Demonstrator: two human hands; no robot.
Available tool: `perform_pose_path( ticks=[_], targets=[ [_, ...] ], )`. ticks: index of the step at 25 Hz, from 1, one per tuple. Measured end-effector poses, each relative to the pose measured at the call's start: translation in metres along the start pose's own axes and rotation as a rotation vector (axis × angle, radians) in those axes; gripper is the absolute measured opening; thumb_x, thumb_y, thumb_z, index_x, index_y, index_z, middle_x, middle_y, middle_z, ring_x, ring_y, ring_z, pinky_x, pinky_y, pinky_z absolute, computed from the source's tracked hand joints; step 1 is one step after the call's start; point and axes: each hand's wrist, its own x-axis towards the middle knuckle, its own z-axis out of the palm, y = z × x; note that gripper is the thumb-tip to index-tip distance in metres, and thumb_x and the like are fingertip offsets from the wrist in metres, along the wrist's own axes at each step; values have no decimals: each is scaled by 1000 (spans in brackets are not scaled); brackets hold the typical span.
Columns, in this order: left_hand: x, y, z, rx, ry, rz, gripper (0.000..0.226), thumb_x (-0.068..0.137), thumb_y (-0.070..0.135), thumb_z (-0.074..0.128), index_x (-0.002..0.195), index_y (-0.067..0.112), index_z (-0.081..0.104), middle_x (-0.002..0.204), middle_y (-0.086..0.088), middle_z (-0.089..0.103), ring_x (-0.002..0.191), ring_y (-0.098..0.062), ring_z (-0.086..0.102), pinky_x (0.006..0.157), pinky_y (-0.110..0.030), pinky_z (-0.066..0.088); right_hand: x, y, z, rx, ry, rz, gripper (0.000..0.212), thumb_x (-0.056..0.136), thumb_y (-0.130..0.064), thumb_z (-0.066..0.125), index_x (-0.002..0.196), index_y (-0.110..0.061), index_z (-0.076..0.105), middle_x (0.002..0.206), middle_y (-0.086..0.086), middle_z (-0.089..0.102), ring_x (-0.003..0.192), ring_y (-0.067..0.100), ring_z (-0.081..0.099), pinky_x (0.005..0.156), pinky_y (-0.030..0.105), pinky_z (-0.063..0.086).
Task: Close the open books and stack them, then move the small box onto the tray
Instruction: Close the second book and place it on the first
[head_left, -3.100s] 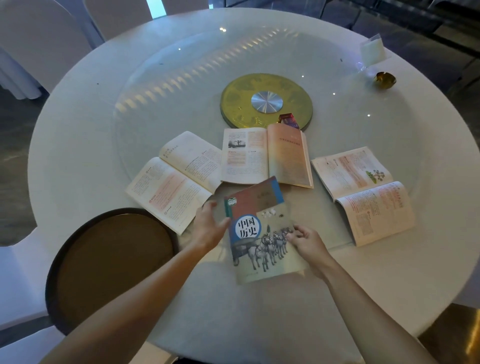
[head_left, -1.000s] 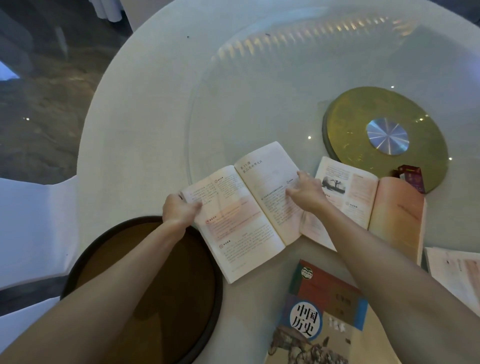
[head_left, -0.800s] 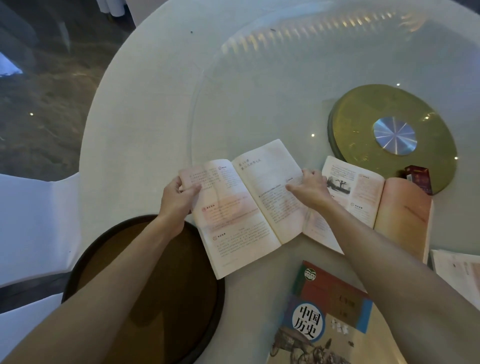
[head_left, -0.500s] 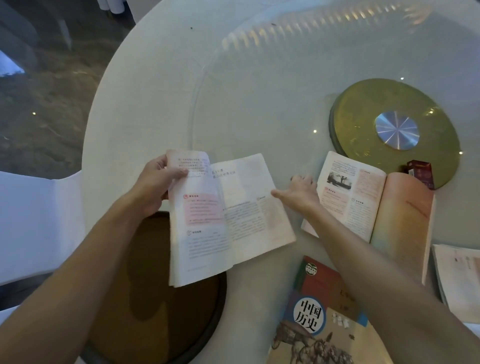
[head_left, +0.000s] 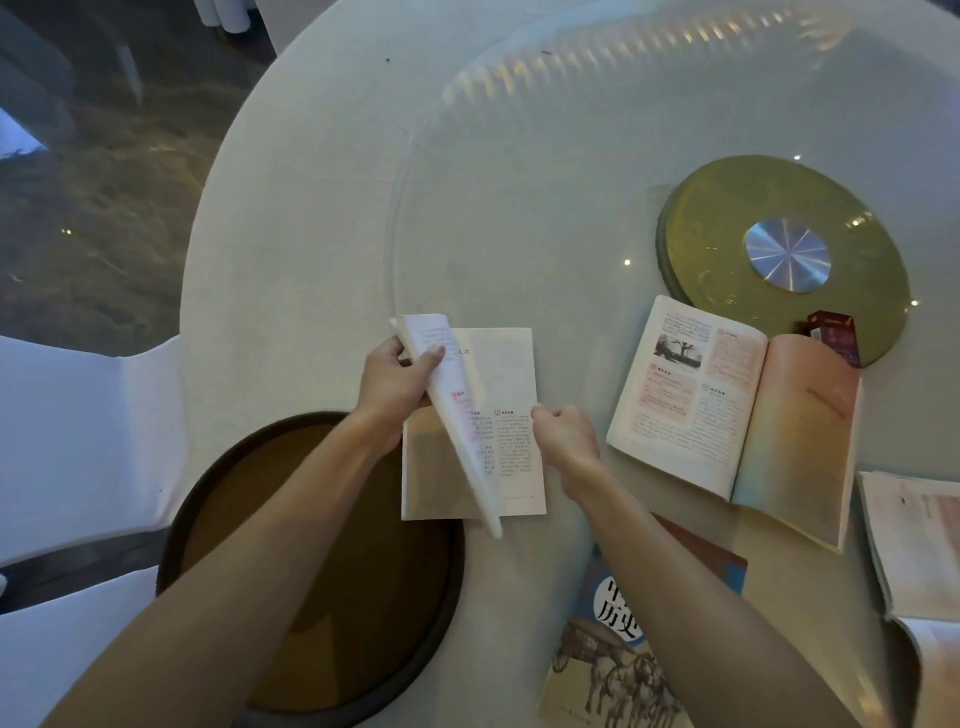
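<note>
A half-folded book lies on the table beside the round brown tray. My left hand grips its left half, which stands up over the right half. My right hand pinches the right page's edge. A closed history book lies near the front, partly under my right forearm. Another open book rests to the right, and a third open book is cut off by the right edge. The small dark red box stands behind the middle open book, on the gold disc.
A gold disc with a silver hub sits at the centre of the glass turntable. White-covered chairs stand at the left, close to the tray. The round table's edge curves along the left side.
My left hand has lifted the book's left half and swung it over toward the right half. The book has slid nearer and turned square. My right hand moved to the right page's edge.
</note>
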Motion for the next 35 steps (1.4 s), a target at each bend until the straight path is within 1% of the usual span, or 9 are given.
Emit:
perform_pose_path(
  ticks=[4,7,10,13,16,23,27,30,35],
  targets=[
    [-6,-18,17,59,-140,-48,32,95,31,65,124,16,65,120,-10,71,98,-24,74,83,-38,62,-8,13,3,238,-74,49,61,96,-62,34,86,-11,67,96,8,74,94,28,70,93,49,57],
    [-5,-40,6,389,35,-1,53,93,36,67,140,15,53,132,-3,62,111,-21,64,82,-32,58,-8,21,0,323,-120,44,55,98,-53,42,77,-7,63,86,4,72,81,23,68,79,41,55],
    [-1,-57,-12,567,123,-50,65,88,33,72,144,18,44,138,-9,55,118,-29,60,88,-45,59,-14,26,2,277,-140,-10,42,89,-40,53,77,0,60,78,6,55,70,21,47,68,37,40],
    [-2,-58,-18,518,95,-88,53,88,30,74,134,14,53,125,-9,64,108,-29,67,83,-45,61,-21,31,4,273,-135,-11,39,91,-32,59,92,5,70,88,0,72,78,18,64,75,39,53],
    [-9,-49,-19,370,-22,-61,40,93,28,68,129,10,65,112,-7,73,103,-27,70,81,-39,60,-27,38,1,268,-142,-9,26,91,-33,65,103,-11,73,107,5,77,102,23,72,95,46,59],
    [-44,-9,1,69,-491,-99,34,100,32,56,134,28,61,124,-6,71,114,-30,67,95,-53,54,-58,55,-24,508,-220,1,42,100,-41,60,126,-8,66,121,8,73,112,26,70,96,42,58],
    [-62,-4,29,60,-605,-109,34,100,33,57,133,29,62,127,-8,70,113,-31,67,91,-53,56,-87,74,-62,769,-350,-31,33,104,-38,52,118,-14,71,93,-1,81,84,13,76,81,36,55],
    [-74,-17,54,115,-668,-94,36,100,35,56,136,29,60,126,-5,70,112,-27,69,87,-47,58,-104,104,-91,917,-215,-8,28,102,-23,59,124,-9,69,112,9,79,98,23,76,86,45,60],
    [-105,-81,105,339,-657,-139,37,99,19,58,136,15,56,127,-14,68,109,-30,70,92,-50,58,-130,181,-113,659,98,88,20,103,-17,58,112,-6,72,111,14,77,89,22,73,72,36,60]
  ],
)
